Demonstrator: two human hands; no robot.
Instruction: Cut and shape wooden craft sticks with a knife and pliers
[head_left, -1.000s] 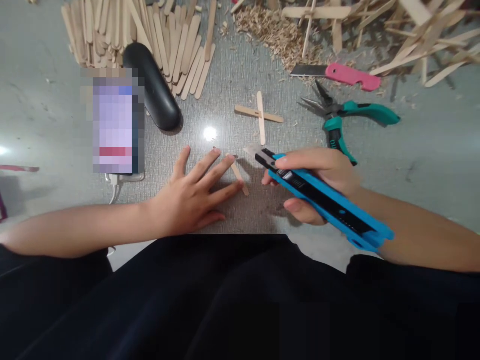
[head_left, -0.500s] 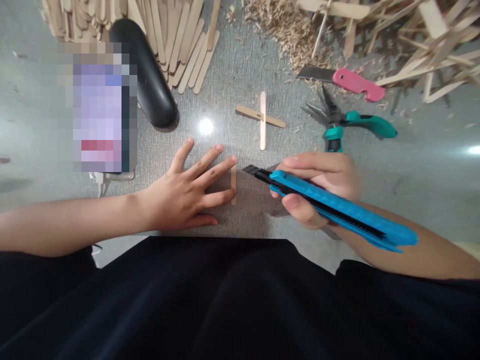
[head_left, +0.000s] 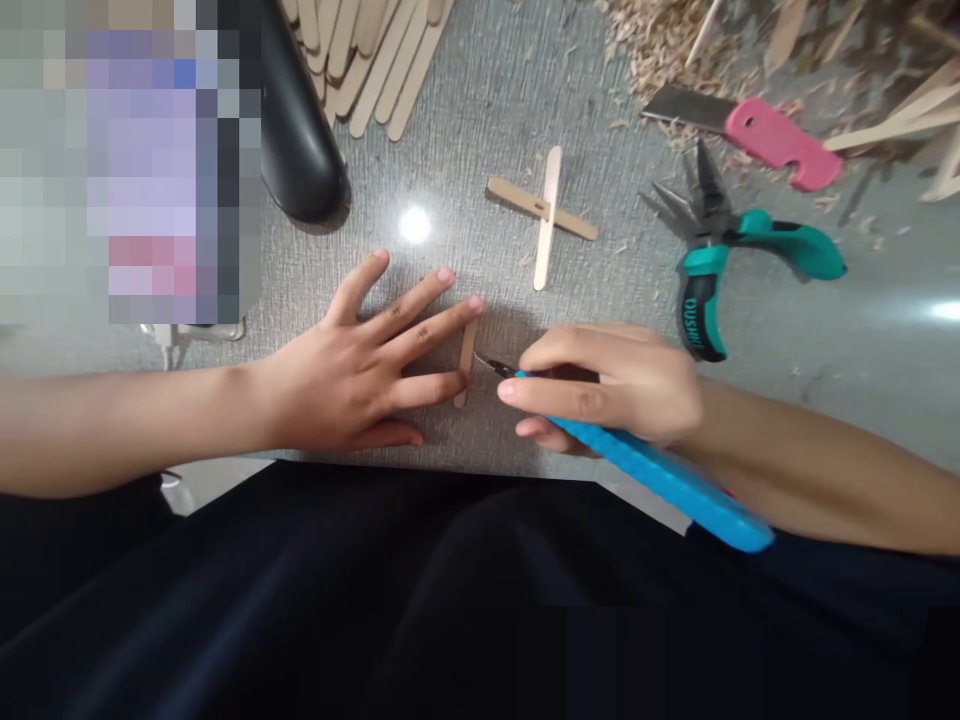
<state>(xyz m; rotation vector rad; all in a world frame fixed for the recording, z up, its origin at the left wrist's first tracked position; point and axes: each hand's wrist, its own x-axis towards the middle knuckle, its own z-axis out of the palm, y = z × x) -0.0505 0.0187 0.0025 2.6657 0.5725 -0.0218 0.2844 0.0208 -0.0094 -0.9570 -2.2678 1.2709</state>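
Note:
My left hand (head_left: 367, 370) lies flat on the table with its fingers spread. Two of its fingertips rest on a small popsicle stick (head_left: 466, 358), pressing it against the surface. A blue utility knife (head_left: 660, 480) is gripped in my right hand (head_left: 607, 385), its fingers closed around the handle. The blade tip points left and comes close to the right edge of the stick; whether it touches cannot be made out. Beyond my hands, a pale popsicle stick (head_left: 548, 225) crosses a darker notched stick (head_left: 510, 196).
Teal-handled pliers (head_left: 705, 265) lie opened at the right, below a pink folding knife (head_left: 780, 140). Wood shavings (head_left: 664, 50) are heaped behind. Several popsicle sticks (head_left: 375, 60), a black case (head_left: 304, 150) and a blurred-out phone (head_left: 150, 180) occupy the far left.
The utility knife has turned in my right hand, and its blade has come left to the small stick. That stick now stands more upright under my left fingertips. The view has moved closer.

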